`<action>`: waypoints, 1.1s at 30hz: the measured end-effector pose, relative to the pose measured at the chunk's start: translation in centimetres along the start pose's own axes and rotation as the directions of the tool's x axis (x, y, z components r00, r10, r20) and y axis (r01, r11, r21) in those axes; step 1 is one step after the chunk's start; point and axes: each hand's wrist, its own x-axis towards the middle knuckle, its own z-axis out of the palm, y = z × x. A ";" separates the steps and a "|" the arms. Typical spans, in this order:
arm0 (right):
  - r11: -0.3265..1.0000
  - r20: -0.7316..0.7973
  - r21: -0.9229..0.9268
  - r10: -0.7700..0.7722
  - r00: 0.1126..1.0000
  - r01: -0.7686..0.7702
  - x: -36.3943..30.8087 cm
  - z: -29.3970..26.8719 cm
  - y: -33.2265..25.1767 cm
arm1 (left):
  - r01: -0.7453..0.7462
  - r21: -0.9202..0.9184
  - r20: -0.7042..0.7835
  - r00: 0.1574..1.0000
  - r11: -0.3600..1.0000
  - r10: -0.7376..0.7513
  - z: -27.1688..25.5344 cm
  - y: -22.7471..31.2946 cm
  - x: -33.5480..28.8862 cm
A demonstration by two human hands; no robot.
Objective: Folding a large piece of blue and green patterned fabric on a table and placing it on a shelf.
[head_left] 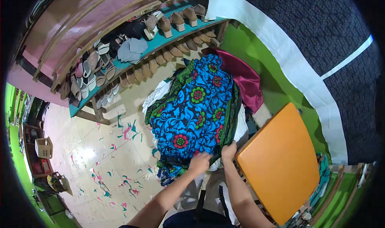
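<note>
The grip of the left hand (200, 162) was narrow, fingers curled on the near edge of the blue floral cloth (188, 111); the right hand (229, 152) pinched the dark border just beside it. The cloth lay draped over a fabric heap (241, 127), between the shoe shelf (155, 46) and an orange panel (280, 160).

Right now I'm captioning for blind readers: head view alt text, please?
A person's left hand and right hand at the near edge of heaped blue floral-print cloth. To the left, a teal shoe rack and tiled floor.
</note>
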 end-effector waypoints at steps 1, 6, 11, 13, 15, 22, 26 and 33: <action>1.000 -0.001 -0.001 -0.002 1.000 0.002 0.5 0.2 0.6 | 0.049 0.090 -0.109 0.993 0.995 -0.039 -0.5 -0.4 0.6; 0.982 -0.051 -0.121 -0.149 0.987 0.142 0.2 -0.1 -1.3 | 0.230 0.250 -0.333 0.933 0.940 -0.140 -1.2 -2.5 4.0; 0.871 0.135 0.015 -0.488 0.862 0.491 0.0 0.6 -1.8 | 0.284 0.294 -0.254 0.944 0.913 -0.212 0.4 -2.6 5.7; 0.939 0.098 -0.002 -0.341 0.935 0.343 -0.1 1.1 -2.2 | 0.279 0.323 -0.340 0.926 0.904 -0.165 0.8 -3.9 6.2; 0.936 0.028 -0.149 -0.317 0.948 0.318 -0.5 0.2 -3.1 | 0.253 0.375 -0.306 0.942 0.892 -0.138 0.3 -5.1 6.5; 1.000 0.001 -0.008 -0.007 1.000 0.007 0.1 0.4 -1.9 | 0.178 0.347 -0.266 0.960 0.921 -0.085 -1.5 -5.9 6.4; 0.981 0.089 0.192 0.020 0.996 -0.037 0.1 0.0 -2.1 | 0.096 0.171 -0.293 0.955 0.981 -0.042 -2.4 -4.0 5.6; 0.760 0.193 0.507 -0.559 0.807 0.405 -4.2 -2.2 -6.6 | -0.220 -0.294 -0.297 0.946 0.930 0.129 -1.2 -4.0 4.6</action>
